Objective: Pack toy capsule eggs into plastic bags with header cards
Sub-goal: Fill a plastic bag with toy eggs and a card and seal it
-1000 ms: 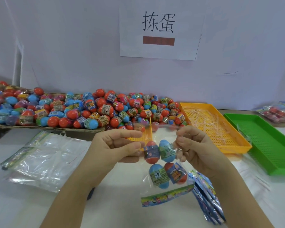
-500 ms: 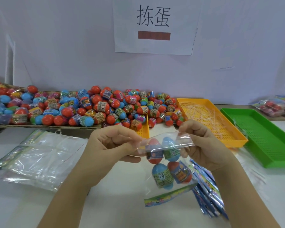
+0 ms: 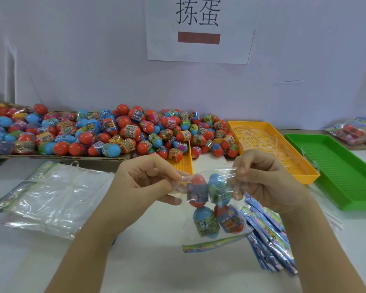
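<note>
We are pinching the mouth of the plastic bag (image 3: 212, 174) with both hands, holding it up above the white surface (image 3: 135, 263). Our left grip (image 3: 148, 183) is nearly closed, thumb and forefinger squeezing the bag's top left corner while the other fingers are curling underneath. Our right grip (image 3: 262, 183) is closed the same way on the top right corner, fingertips pressing the clear film. The bag is hanging between the two grips with four capsule eggs inside: a red egg (image 3: 197, 188) and a blue egg (image 3: 218, 187) side by side above, another blue one (image 3: 205, 224) and another red one (image 3: 230, 218) below. The lower blue egg's band is showing "6+" upside down; the other bands are too blurred for us to read. A colourful header card (image 3: 213, 244) is lying along the bag's bottom edge, its print unreadable.

On the wall we are facing a white sign (image 3: 199, 51) reading "拣蛋" above a brown-red bar. Below it a pile of loose eggs (image 3: 114, 134) is spreading across the back, several bands also showing "6+". An orange tray (image 3: 304, 178) holding pale strips and a green tray (image 3: 347, 206) are sitting to the right, empty bags (image 3: 51, 197) to the left, and a stack of blue foil cards (image 3: 270, 240) just beside the hanging bag.
</note>
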Available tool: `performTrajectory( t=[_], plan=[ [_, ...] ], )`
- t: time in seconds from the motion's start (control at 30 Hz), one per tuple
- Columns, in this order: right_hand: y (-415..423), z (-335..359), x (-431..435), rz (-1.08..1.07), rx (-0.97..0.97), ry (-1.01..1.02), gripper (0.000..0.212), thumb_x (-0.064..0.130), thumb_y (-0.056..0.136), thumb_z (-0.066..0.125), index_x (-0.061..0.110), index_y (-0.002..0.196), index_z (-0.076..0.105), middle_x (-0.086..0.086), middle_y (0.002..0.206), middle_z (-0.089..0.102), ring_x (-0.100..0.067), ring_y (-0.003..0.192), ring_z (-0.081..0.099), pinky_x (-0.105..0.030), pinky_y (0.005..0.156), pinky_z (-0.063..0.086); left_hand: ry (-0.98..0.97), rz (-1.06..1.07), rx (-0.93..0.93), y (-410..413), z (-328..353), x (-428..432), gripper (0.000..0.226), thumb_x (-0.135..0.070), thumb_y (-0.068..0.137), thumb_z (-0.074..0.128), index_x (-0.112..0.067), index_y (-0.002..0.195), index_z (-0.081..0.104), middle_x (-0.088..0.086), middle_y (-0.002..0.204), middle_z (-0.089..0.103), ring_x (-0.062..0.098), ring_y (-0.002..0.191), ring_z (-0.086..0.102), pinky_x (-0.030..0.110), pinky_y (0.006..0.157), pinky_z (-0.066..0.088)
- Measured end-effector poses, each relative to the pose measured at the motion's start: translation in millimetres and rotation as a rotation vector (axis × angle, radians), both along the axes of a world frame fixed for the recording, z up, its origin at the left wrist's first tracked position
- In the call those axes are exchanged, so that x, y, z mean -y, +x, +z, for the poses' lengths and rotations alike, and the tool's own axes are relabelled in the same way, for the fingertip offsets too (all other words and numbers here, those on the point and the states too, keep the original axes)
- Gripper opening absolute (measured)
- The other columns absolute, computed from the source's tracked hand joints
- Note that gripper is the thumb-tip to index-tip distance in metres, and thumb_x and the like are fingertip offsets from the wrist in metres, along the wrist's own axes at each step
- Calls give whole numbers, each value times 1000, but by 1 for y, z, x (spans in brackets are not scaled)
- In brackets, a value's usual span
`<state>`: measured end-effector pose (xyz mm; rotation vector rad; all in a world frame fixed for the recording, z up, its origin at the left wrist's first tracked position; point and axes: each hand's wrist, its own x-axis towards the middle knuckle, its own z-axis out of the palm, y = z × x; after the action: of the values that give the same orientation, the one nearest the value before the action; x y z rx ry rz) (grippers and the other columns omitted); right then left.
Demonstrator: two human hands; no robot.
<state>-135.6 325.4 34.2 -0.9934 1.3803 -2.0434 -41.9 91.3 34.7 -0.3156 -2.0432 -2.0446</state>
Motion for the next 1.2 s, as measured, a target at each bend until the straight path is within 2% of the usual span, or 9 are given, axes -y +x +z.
performTrajectory(
  t=[0.23, 0.33, 0.5, 0.8, 0.9, 0.97, 1.03, 1.13, 1.2],
  plan=[
    [0, 2, -3, 91, -6, -34, 7, 9, 84, 66, 14, 83, 71, 0, 76, 71, -13, 66, 69, -24, 59, 58, -37, -39, -7, 3, 6, -4, 26, -8, 78, 62, -30, 70, 72, -2, 74, 73, 20, 78, 74, 29, 55, 59],
    [1, 3, -2, 93, -15, -55, 8, 7, 85, 65, 12, 84, 70, -3, 76, 70, -15, 64, 68, -24, 60, 57, -25, -77, -3, 6, 8, -7, 26, -7, 83, 67, -29, 70, 73, -2, 72, 71, 18, 73, 73, 29, 58, 59],
    [4, 6, -3, 59, -55, -35, 3, 11, 83, 69, 13, 81, 71, -3, 75, 70, -16, 62, 67, -24, 57, 56, -39, -66, -9, 7, 9, -10, 35, -3, 78, 49, -26, 65, 73, 7, 78, 73, 22, 85, 73, 29, 63, 60],
    [7, 10, -3, 107, -70, -23, 5, 8, 85, 67, 10, 84, 71, -6, 80, 71, -16, 67, 70, -24, 61, 58, -69, -25, -54, 6, 8, -11, 37, 2, 73, 45, -24, 61, 69, -4, 67, 70, 10, 76, 72, 20, 58, 56],
    [7, 9, -1, 95, -61, -19, 4, 8, 85, 68, 10, 83, 71, -6, 79, 72, -16, 65, 70, -23, 60, 58, -53, -26, -51, 4, 4, -7, 33, -2, 71, 49, -25, 59, 69, -3, 67, 69, 12, 75, 71, 21, 58, 56],
    [7, 7, 0, 84, -49, -20, 3, 9, 84, 69, 10, 82, 71, -8, 80, 72, -16, 65, 70, -24, 60, 58, -14, -55, -34, 3, 2, -4, 18, -16, 67, 55, -22, 61, 71, 1, 69, 69, 15, 74, 71, 25, 59, 57],
    [6, 6, 1, 64, -45, -16, 1, 10, 83, 70, 10, 81, 71, -9, 79, 72, -17, 64, 69, -25, 60, 58, 12, -61, -30, 2, 2, -3, 17, -27, 65, 57, -21, 64, 72, 2, 69, 70, 16, 72, 70, 25, 59, 57],
    [6, 6, 1, 48, -29, -18, 1, 11, 82, 72, 10, 81, 71, -8, 79, 71, -15, 65, 69, -25, 60, 58, -51, -17, -47, 4, 2, -5, 12, -27, 65, 64, -21, 69, 73, 2, 72, 72, 15, 69, 70, 24, 58, 57],
    [6, 7, 1, 28, -26, -7, 2, 13, 80, 73, 11, 80, 72, -6, 77, 71, -14, 65, 68, -26, 59, 58, -85, -2, -30, 3, 3, -6, 10, -17, 67, 74, -25, 71, 74, 2, 73, 73, 17, 68, 71, 26, 57, 58]
  ],
)
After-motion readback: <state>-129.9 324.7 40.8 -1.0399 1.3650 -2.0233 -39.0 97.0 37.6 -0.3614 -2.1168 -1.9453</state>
